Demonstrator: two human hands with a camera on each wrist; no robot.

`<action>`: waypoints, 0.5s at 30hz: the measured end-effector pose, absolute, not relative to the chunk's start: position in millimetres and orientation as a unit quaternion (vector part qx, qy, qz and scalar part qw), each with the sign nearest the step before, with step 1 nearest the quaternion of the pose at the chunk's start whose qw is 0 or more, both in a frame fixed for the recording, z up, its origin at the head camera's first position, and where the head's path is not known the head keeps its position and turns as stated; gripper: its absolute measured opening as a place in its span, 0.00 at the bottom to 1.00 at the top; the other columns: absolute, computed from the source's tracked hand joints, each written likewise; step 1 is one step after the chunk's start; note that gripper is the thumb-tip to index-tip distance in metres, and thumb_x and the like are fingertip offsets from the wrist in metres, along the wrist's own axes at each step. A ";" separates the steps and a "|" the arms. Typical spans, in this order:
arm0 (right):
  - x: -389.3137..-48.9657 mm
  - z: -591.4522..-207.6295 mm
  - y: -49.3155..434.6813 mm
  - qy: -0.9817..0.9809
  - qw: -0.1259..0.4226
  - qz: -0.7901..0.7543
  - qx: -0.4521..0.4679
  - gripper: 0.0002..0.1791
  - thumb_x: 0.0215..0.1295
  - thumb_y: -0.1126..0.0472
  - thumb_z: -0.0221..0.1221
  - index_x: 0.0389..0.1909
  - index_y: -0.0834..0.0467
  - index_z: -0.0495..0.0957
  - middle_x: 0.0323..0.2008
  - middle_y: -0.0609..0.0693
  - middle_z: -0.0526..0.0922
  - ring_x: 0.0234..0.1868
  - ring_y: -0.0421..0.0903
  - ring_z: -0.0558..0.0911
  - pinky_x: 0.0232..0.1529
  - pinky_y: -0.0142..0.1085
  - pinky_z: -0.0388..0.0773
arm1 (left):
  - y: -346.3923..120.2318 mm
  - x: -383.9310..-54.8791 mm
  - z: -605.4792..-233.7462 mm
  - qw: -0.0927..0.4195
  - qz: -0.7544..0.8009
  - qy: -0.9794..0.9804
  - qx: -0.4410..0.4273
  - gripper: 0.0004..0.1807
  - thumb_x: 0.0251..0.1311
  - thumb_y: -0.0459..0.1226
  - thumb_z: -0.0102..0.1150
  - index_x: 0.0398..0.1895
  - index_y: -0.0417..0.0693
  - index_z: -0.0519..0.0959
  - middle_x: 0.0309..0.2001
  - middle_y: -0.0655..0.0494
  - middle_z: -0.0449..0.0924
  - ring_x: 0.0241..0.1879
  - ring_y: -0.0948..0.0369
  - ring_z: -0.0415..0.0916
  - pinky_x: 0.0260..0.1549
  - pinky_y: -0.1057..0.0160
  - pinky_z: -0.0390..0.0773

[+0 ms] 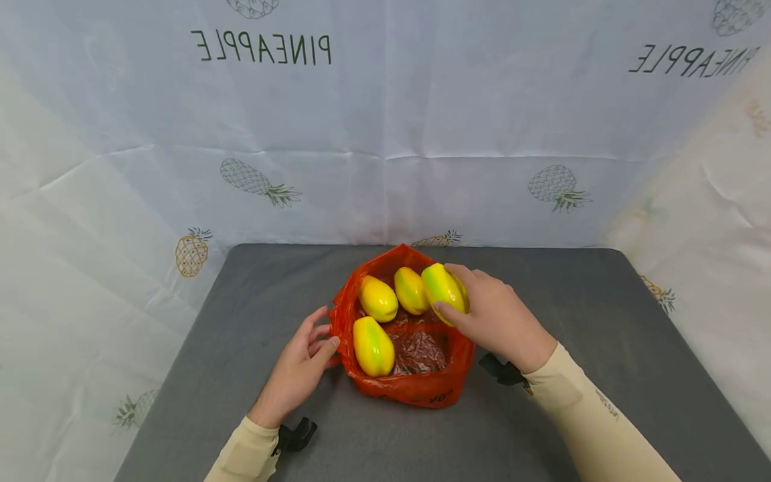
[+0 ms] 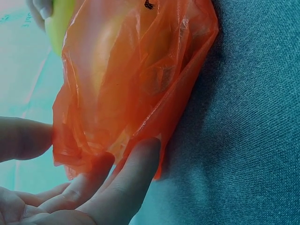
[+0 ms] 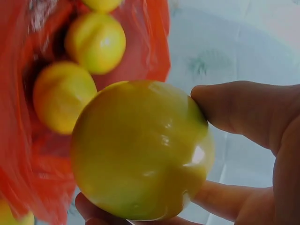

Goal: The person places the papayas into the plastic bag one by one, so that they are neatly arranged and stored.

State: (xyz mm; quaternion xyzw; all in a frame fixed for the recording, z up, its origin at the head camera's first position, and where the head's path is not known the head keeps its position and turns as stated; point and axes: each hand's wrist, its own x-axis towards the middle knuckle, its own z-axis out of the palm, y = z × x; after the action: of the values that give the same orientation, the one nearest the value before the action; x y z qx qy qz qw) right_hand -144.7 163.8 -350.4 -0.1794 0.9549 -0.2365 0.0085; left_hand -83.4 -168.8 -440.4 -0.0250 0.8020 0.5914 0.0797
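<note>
A red plastic bag [image 1: 415,391] stands with its mouth open upward on the table. Inside it lie several glossy yellow-green papaya-like fruits [image 1: 375,347], three of them plainly seen from the head. My right hand [image 1: 496,311] grips another such fruit [image 1: 442,289] over the bag's right rim, thumb on one side and fingers on the other. The right wrist view shows that held fruit [image 3: 140,150] close up, partly covering those behind. At the bag's left side, my left hand [image 1: 298,365] holds the rim between thumb [image 2: 26,138] and fingers; the plastic [image 2: 117,93] bunches there.
The dark grey table [image 1: 253,301] extends around the bag. Behind it hangs a pale cloth [image 1: 385,201] printed with pineapples. A black strap [image 1: 295,435] sits at the left wrist and another strap [image 1: 501,369] at the right.
</note>
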 end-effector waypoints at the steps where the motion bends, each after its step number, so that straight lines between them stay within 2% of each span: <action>1: -142.7 -352.2 161.4 0.954 0.010 -0.235 -0.185 0.38 0.74 0.44 0.67 0.78 0.56 0.70 0.54 0.57 0.85 0.41 0.47 0.82 0.38 0.41 0.84 | -168.7 -83.6 -440.7 0.080 0.590 0.803 -0.025 0.39 0.80 0.41 0.61 0.87 0.55 0.56 0.72 0.45 0.77 0.61 0.53 0.85 0.57 0.54 0.89; 7: -135.0 -360.1 149.5 0.953 0.034 -0.212 -0.214 0.41 0.72 0.43 0.68 0.80 0.55 0.68 0.56 0.54 0.85 0.41 0.44 0.81 0.43 0.39 0.83 | -167.8 -84.2 -441.2 0.080 0.584 0.807 -0.028 0.39 0.80 0.41 0.61 0.87 0.55 0.56 0.72 0.45 0.77 0.62 0.52 0.85 0.58 0.52 0.89; 15: -131.0 -368.6 145.7 0.950 0.075 -0.175 -0.249 0.38 0.71 0.42 0.69 0.77 0.52 0.72 0.60 0.53 0.84 0.40 0.41 0.80 0.45 0.39 0.83 | -167.2 -84.3 -441.8 0.082 0.583 0.808 -0.026 0.38 0.80 0.42 0.60 0.87 0.55 0.56 0.73 0.45 0.77 0.62 0.52 0.85 0.59 0.51 0.89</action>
State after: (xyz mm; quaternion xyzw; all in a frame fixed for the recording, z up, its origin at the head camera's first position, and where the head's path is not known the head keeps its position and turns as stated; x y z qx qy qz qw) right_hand -131.0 145.7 -368.6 -0.2494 0.9495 -0.1751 0.0745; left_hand -84.3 -167.2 -441.8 -0.0263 0.8078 0.5832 0.0816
